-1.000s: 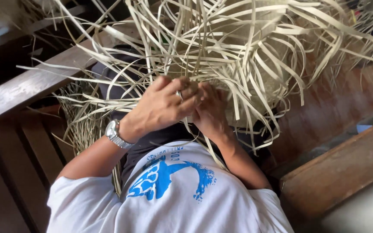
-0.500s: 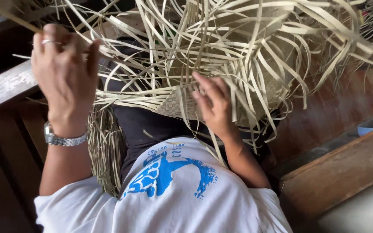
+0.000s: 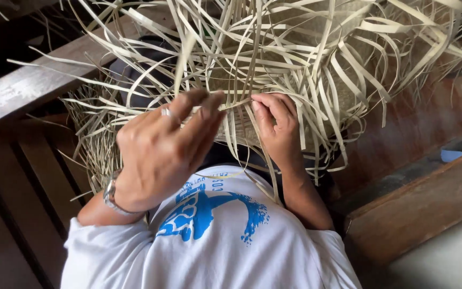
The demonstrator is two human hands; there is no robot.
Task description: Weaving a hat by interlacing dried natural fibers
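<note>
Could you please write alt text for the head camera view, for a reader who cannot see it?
Seen from above, a person's left hand and right hand pinch pale flat straw strips at the edge of a half-woven mat on their lap. The left hand wears a ring and a wristwatch; dark wooden slats lie at left.

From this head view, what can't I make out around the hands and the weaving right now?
- Left hand: its palm and fingertip grip are turned away and motion-blurred.
- Woven mat: most of it is buried under loose straw strips.
- Strips: their far ends are cut off by the top and right edges.
- Right hand: which single strip it pinches is lost in the tangle.
- Lap: hidden by the white shirt.
</note>
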